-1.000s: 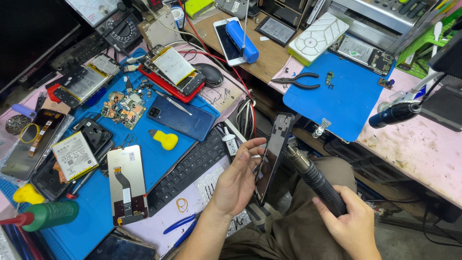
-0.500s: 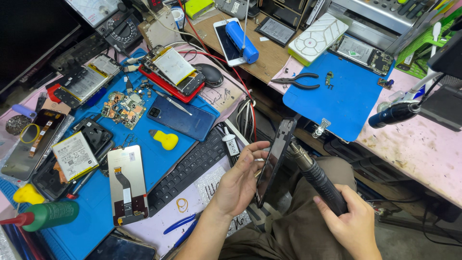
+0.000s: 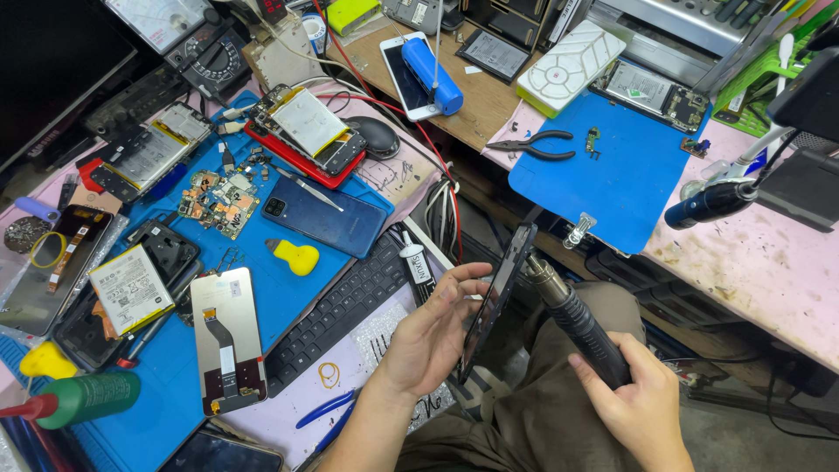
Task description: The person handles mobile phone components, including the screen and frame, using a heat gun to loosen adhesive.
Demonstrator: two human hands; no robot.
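Note:
My left hand (image 3: 433, 328) holds a thin dark phone screen panel (image 3: 498, 293) on edge, fingers spread along its face. My right hand (image 3: 634, 398) grips the black handle of a hot-air gun (image 3: 572, 310). The gun's metal nozzle touches the upper back of the panel. Both hands hover over my lap, in the gap between two workbenches.
A black keyboard (image 3: 341, 306) lies just left of my left hand. The left blue mat (image 3: 262, 253) carries opened phones, a circuit board, a blue phone back (image 3: 325, 215) and a yellow tool. A right blue mat (image 3: 625, 170) holds pliers (image 3: 533, 144).
The panel and hot-air nozzle have shifted slightly; my left fingers have adjusted along the panel. Otherwise the scene is the same.

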